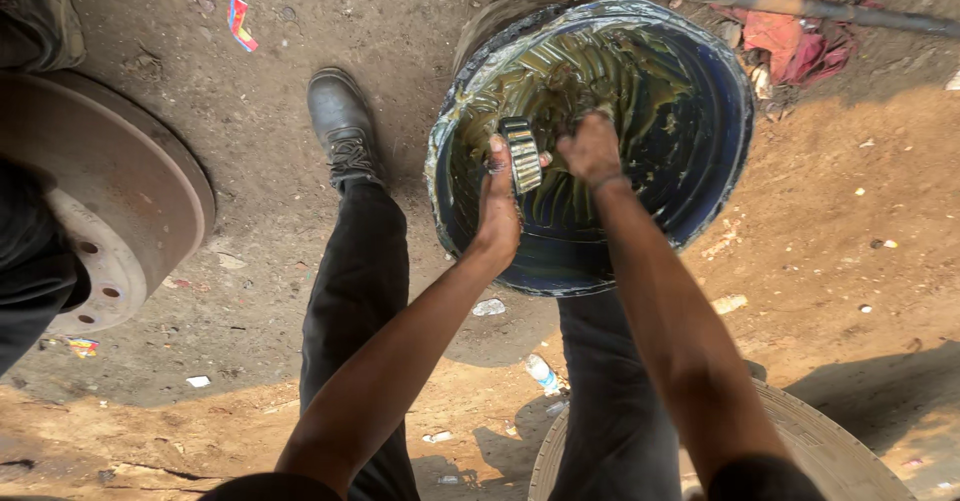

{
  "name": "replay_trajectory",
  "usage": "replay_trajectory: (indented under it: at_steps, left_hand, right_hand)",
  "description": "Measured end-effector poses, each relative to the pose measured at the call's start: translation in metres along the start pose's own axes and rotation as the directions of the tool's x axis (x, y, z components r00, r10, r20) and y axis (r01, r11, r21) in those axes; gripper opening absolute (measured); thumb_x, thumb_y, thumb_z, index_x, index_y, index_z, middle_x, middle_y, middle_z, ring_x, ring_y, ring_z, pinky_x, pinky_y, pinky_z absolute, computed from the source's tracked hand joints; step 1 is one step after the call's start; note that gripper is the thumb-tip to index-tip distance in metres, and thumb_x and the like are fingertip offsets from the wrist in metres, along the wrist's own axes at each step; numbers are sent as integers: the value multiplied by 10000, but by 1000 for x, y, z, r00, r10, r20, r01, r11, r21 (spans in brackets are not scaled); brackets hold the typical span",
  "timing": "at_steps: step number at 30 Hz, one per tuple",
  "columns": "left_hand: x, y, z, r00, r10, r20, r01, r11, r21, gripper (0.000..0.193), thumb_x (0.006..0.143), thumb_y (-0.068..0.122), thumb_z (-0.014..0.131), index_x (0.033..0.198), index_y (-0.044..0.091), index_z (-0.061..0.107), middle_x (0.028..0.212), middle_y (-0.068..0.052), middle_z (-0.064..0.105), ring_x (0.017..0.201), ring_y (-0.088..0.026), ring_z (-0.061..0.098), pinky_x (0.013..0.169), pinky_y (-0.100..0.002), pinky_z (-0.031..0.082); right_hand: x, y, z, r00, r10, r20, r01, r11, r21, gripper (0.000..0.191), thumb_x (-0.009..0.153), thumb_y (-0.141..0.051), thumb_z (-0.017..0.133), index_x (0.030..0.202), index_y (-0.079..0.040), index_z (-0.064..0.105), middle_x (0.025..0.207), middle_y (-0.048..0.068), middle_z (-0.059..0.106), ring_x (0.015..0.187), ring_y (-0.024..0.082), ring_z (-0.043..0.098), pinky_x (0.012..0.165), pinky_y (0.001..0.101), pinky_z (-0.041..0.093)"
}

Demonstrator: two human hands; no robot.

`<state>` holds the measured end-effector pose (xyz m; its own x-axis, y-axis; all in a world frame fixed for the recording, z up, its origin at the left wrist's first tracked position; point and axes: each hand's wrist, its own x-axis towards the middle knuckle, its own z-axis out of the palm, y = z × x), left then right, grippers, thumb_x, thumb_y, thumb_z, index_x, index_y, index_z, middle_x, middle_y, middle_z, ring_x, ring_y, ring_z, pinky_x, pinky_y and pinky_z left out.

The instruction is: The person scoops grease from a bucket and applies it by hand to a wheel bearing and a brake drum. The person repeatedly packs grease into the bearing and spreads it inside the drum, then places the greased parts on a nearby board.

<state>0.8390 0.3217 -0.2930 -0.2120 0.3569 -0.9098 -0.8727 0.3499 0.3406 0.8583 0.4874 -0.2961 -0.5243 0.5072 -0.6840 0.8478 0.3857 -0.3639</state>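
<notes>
We see two hands over one blue bucket (715, 176) of greenish grease. The left hand (498, 201) grips one metal roller bearing (521, 154) at the bucket's mouth; the right hand (590, 147) is curled beside it, fingers in the grease. One brake disc (120, 196) lies left, one black boot (342, 126) between.

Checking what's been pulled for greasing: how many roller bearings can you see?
1. The roller bearing sits in the left hand over the blue grease bucket, beside the right hand. More could be buried in the grease.
</notes>
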Motion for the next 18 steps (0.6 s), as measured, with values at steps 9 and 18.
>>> replay_trajectory:
  at_steps: [9, 18]
  left_hand:
    - [-2, -4, -8, 996, 83, -37, -88, 984, -157, 845, 928, 777, 424, 1309, 55, 636, 1196, -37, 701, 1202, -162, 560, 1117, -359, 337]
    - [3, 2, -2, 994, 105, -14, -106, 993, -54, 921, 921, 835, 333, 1221, 34, 677, 1069, -93, 746, 1092, -202, 599, 1064, -389, 383]
  right_hand:
    - [17, -46, 35, 840, -41, 541, 212, 943, -258, 381, 939, -302, 654, 1158, 2, 722, 1067, 214, 741, 975, 323, 717, 915, 440, 564]
    - [-18, 9, 26, 940, -38, 339, -61, 959, 276, 378, 959, -227, 562, 1240, -48, 739, 1041, 110, 774, 907, 232, 723, 852, 413, 580]
